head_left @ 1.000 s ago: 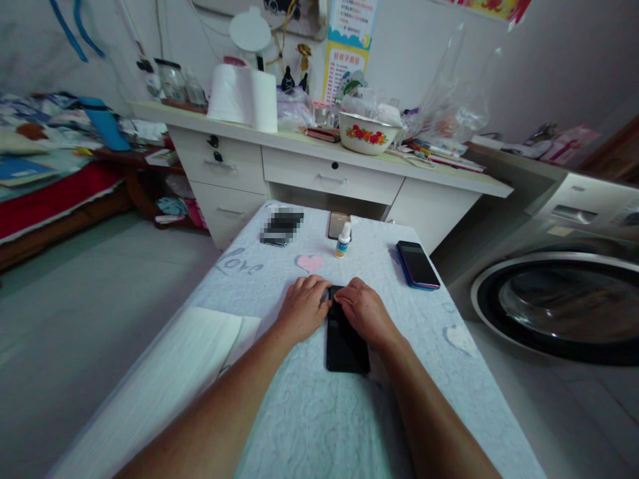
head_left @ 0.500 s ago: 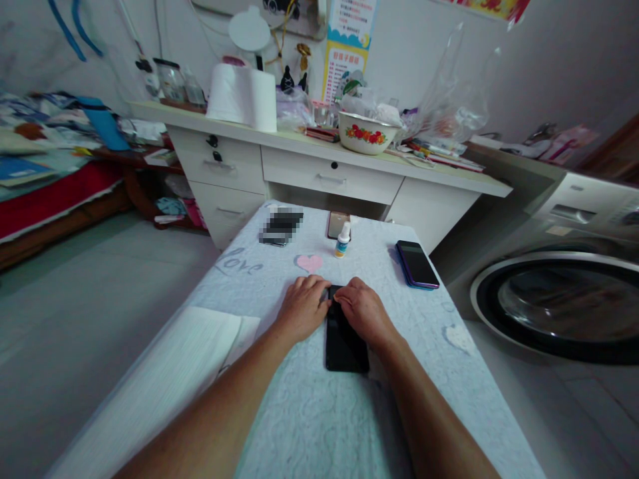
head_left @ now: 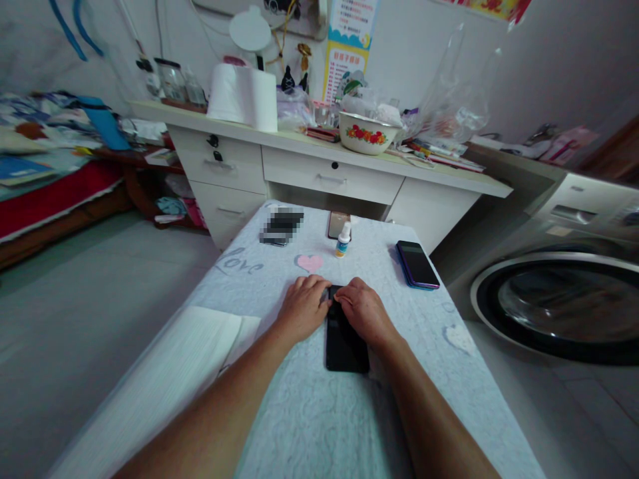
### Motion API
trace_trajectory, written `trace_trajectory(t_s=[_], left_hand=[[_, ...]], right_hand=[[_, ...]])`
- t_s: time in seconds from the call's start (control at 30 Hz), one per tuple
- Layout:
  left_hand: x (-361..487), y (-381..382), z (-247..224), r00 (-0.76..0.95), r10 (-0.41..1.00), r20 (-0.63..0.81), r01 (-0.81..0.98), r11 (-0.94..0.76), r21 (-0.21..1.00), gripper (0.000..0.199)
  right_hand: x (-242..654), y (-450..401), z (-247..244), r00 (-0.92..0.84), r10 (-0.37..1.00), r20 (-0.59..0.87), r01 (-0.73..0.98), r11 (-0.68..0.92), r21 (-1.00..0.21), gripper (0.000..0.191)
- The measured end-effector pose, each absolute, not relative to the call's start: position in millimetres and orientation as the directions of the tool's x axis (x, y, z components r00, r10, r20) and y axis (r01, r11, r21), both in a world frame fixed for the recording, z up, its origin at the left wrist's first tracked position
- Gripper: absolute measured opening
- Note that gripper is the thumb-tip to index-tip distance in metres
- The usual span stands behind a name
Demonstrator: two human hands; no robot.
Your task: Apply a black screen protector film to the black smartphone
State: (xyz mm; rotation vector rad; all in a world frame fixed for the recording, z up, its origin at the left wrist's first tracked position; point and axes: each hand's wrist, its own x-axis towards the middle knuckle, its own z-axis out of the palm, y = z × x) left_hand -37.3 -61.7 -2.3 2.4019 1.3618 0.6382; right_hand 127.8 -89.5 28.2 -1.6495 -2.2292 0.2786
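Observation:
A black phone (head_left: pixel 345 342) lies flat on the cloth-covered table, between my forearms. My left hand (head_left: pixel 305 305) rests at its upper left edge, with the fingers bent together and the thumb against the phone's side. Over the upper right part of the phone, my right hand (head_left: pixel 363 307) is closed in a pinch; a small tan bit shows at its fingertips, too small to name. Beyond the hands stands a small white spray bottle (head_left: pixel 342 241) with a blue and yellow label, just in front of another phone (head_left: pixel 338 224).
Stacked phones (head_left: pixel 418 265) lie at the table's right edge, and a partly pixelated dark device (head_left: pixel 282 226) at the far left. White folded material (head_left: pixel 200 346) covers the left edge. Behind stands a desk (head_left: pixel 299 156); a washing machine (head_left: pixel 549 266) is at right.

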Motion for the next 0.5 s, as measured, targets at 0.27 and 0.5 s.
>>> trace_trajectory(t_s=[0.27, 0.5], left_hand=[[-36.6, -61.4, -1.4, 0.454, 0.86, 0.232, 0.724, -0.508, 0.467, 0.033], [-37.2, -62.5, -1.7, 0.449, 0.864, 0.23, 0.726, -0.502, 0.47, 0.034]], right_hand=[[128.0, -90.0, 28.7, -0.256, 0.95, 0.18, 0.88, 0.307, -0.364, 0.021], [128.1, -88.6, 27.3, -0.264, 0.949, 0.174, 0.889, 0.309, -0.339, 0.021]])
